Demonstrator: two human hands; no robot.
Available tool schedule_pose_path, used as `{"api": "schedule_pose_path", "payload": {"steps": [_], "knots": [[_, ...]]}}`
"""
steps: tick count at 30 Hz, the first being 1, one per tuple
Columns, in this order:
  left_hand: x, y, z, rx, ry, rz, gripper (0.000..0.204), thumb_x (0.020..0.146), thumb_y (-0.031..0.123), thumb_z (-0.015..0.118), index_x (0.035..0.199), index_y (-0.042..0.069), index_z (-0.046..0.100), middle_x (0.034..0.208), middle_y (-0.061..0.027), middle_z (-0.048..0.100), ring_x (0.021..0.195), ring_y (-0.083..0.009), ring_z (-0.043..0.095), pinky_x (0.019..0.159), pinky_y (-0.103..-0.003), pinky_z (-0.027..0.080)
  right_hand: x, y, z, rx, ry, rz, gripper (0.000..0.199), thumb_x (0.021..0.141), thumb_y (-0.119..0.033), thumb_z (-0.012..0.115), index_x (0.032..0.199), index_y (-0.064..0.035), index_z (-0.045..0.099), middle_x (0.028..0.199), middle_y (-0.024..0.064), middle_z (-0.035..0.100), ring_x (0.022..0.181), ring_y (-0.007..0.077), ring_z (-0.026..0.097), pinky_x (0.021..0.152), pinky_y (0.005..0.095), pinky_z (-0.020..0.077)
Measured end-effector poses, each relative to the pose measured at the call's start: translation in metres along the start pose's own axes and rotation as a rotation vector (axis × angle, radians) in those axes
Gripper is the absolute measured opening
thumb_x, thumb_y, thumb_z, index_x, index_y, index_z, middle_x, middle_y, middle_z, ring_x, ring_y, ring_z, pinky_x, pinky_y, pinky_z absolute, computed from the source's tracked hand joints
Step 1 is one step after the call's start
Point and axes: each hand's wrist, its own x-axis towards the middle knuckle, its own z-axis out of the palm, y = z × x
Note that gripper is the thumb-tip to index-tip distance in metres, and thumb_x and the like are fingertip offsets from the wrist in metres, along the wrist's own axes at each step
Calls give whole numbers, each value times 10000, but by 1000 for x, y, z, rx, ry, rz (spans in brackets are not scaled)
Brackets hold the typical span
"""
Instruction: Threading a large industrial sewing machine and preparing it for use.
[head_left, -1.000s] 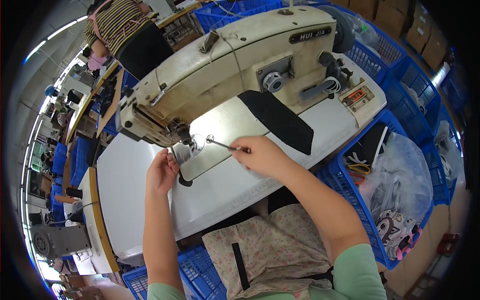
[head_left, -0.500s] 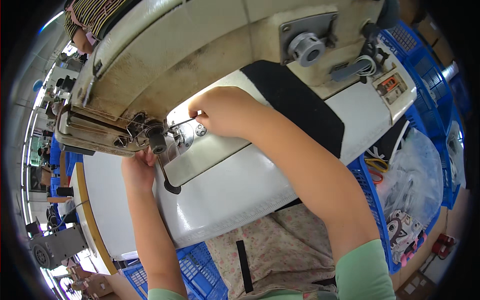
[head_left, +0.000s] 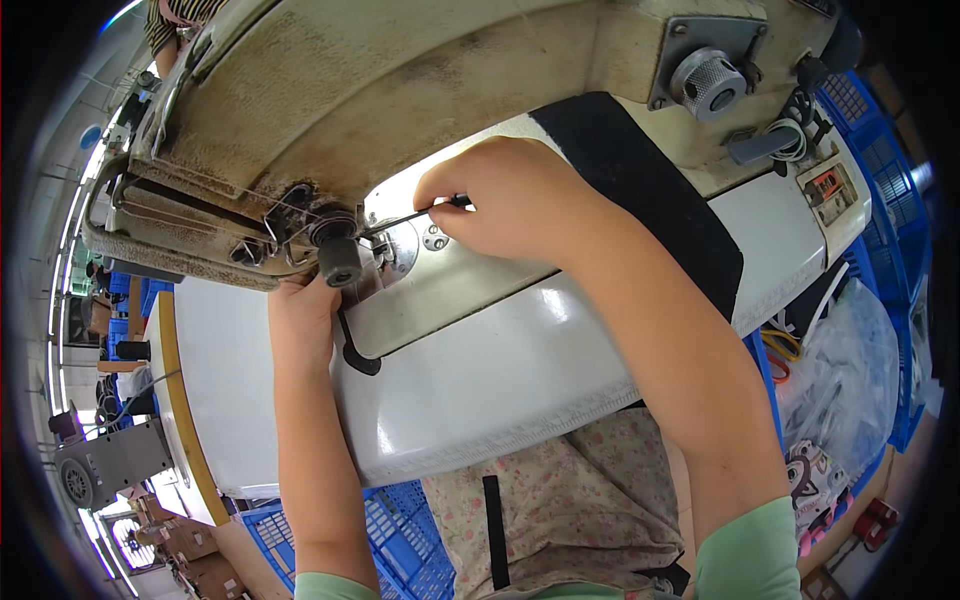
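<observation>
A thin black rod-shaped tool (head_left: 411, 216) is pinched in the closed fingers of my right hand (head_left: 505, 195), above the bed of a sewing machine (head_left: 420, 90). The tool's far end points left to the needle and presser foot area, beside the round needle plate (head_left: 402, 246); its tip is hard to make out. My left hand (head_left: 303, 305) reaches up under the front of the machine head, near a dark round knob (head_left: 339, 262). Its fingers are bent together, their tips largely hidden by the head, so what they hold cannot be seen.
Dark fabric (head_left: 650, 180) lies across the machine bed beneath the arm. A blue basket (head_left: 775, 400) at the right holds scissors (head_left: 783, 345) and a clear plastic bag (head_left: 850, 360). Another blue basket (head_left: 410, 545) sits below the white tabletop (head_left: 230, 390).
The view has shifted, so the machine appears higher and farther right. More of the tool now shows in my right hand. My left hand stays under the machine head.
</observation>
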Motion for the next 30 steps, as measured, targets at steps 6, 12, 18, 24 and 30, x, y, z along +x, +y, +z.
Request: {"api": "schedule_pose_path", "payload": {"steps": [6,12,18,24,30], "knots": [[0,5,5,45,-12,22,255,769,109,690,984,-3,611,641,75,434,482,-25,276,434,-208,184,-1,0,-5,-15,-3,7,176,738,-176,572,856,-134,695,816,53,671,788,216,637,717,333,499],[4,-1,1,19,-23,28,214,766,92,690,947,6,615,641,69,437,486,-28,282,440,-207,192,5,-7,-1,-189,2,-75,103,694,-121,573,720,-107,672,694,68,634,686,251,621,624,367,497],[3,0,2,-32,-25,23,141,753,74,699,826,45,581,636,65,435,492,-31,303,443,-208,199,12,-11,-4,-353,55,-181,65,665,-82,586,669,-95,650,652,73,611,666,260,614,586,355,491],[4,-1,6,-68,21,20,188,743,72,706,746,78,518,620,60,415,483,-36,305,441,-211,203,6,-6,0,-430,69,-264,64,650,-77,593,661,-115,643,671,49,602,693,240,615,575,350,487],[7,-3,-4,-36,16,-50,208,739,67,703,783,78,500,615,48,407,470,-48,300,430,-214,214,7,-1,10,-415,219,-333,48,626,-98,601,629,-127,639,634,28,579,662,207,603,579,347,473]]}}
